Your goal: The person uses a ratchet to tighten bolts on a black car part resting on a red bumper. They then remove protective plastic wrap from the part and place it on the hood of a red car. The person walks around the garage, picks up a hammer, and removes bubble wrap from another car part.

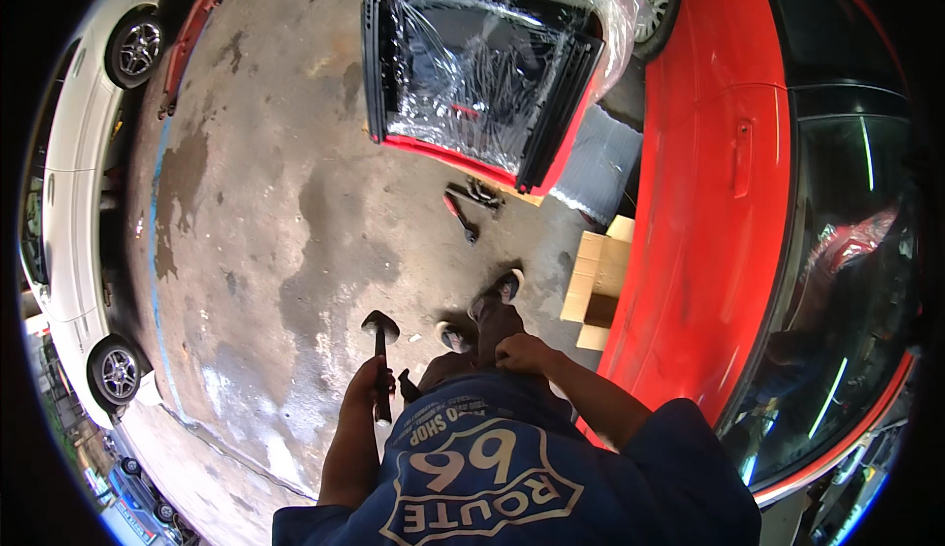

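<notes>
My left hand is wrapped round the handle of a dark hammer, out to the left of my body. Its head is upward in the picture, and the handle's end sticks out below my fist. My right hand rests against my dark trousers at the thigh, its fingers curled in. Whether it grips the cloth or something small is hidden. On the concrete ahead of my feet lie a red-handled tool, which looks like pliers, and a dark metal tool.
A large black framed panel in clear plastic wrap lies ahead, with red edging beneath. The red car stands close on my right, an opened cardboard box beside it. A white car and a red floor jack are at left.
</notes>
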Available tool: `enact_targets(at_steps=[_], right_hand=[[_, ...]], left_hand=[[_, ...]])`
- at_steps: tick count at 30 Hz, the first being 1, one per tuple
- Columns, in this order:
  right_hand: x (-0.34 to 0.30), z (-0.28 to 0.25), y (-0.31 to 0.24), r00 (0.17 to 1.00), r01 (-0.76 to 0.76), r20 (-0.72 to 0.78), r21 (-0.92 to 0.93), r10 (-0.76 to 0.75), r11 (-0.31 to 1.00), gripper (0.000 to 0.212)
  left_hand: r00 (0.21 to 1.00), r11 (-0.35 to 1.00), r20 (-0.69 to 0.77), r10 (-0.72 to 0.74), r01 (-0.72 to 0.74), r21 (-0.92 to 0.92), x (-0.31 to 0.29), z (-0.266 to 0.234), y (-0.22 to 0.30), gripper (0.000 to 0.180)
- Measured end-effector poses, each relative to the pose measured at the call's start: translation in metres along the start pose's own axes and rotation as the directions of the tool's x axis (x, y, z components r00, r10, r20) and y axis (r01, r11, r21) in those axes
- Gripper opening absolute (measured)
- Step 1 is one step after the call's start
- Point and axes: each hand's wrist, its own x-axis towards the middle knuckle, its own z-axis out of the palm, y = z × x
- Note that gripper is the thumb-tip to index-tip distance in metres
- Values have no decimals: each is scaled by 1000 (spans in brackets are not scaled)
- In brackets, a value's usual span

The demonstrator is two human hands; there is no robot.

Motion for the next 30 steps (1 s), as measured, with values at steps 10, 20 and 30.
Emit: enact_targets(at_steps=[10,20,30], right_hand=[[-50,16,9,919,-340,344,439,194,832,30],[216,-123,362,602,-239,-459,677,653,696,28],[384,-185,576,879,-130,-325,541,349,831,63]], left_hand=[[986,972,141,-84,50,230,75,72,-11,38],[900,871,-114,420,-436,-226,388,167,43,27],[887,894,-131,442,-448,-17,672,185,58,39]])
